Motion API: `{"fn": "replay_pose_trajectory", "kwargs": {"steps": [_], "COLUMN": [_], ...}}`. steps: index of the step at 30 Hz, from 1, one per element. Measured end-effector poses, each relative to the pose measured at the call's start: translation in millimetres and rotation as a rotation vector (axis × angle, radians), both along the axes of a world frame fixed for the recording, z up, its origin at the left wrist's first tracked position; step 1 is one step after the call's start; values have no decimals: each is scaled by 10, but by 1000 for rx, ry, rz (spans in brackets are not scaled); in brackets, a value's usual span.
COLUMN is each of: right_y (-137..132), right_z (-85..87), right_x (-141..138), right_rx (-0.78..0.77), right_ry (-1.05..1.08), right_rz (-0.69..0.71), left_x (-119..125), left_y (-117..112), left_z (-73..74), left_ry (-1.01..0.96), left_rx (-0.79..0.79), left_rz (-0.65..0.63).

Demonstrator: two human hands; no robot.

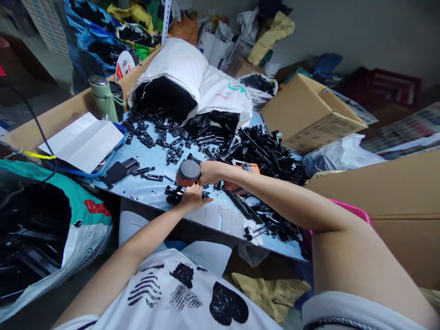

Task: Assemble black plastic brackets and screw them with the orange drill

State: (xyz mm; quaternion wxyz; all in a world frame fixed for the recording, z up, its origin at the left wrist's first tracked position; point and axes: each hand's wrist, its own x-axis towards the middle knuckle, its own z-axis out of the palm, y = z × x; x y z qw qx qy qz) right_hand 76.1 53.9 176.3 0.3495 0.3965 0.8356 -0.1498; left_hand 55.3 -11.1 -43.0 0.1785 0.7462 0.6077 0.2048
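Note:
My right hand (209, 172) is closed around an orange and grey power screwdriver (188, 173), held tip-down over the light blue table (158, 160). Directly beneath it, my left hand (192, 198) presses on a small black plastic part (174, 196) near the table's front edge, fingers curled over it. Several loose black plastic parts (261, 153) lie scattered and heaped across the table beyond both hands.
Two white sacks (192, 78) spill black parts at the back. A green flask (101, 97) and white paper (84, 141) sit at the left. A cardboard box (309, 112) stands at the right, another sack of parts (37, 229) at my left.

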Motion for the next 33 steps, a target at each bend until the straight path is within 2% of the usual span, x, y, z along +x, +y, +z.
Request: {"fn": "replay_pose_trajectory", "kwargs": {"steps": [3, 6, 8, 12, 15, 19, 21, 25, 28, 30, 33], "right_y": [-140, -221, -237, -241, -209, 23, 230, 684, 950, 1079, 1211], "right_z": [128, 175, 128, -35, -66, 28, 77, 102, 42, -31, -158], "right_x": [-10, -59, -128, -279, -248, 129, 394, 845, 1056, 1154, 1256], "right_rx": [72, 14, -41, -38, -84, -231, -219, -77, -7, -3, -26], "right_ry": [10, 34, 36, 24, 52, 218, 269, 276, 227, 180, 126], "right_rz": [26, 18, -2, 36, 31, -117, -234, -473, -640, -701, -710], "left_x": [-19, -33, -33, -26, -64, -195, -264, -340, -355, -363, -376], "left_y": [0, 0, 2, 17, 15, 13, 91, 524, 907, 1069, 1144], "left_z": [32, 48, 45, 30, 31, 58, 90, 174, 190, 159, 77], "left_ry": [1, 21, 34, 20, 23, 60, 89, 198, 248, 270, 292], "left_rx": [-75, -115, -132, -123, -122, -129, -87, -63, -99, -101, -102], "left_rz": [-22, -33, -27, -27, -31, 45, 48, -20, -51, -81, -117]}}
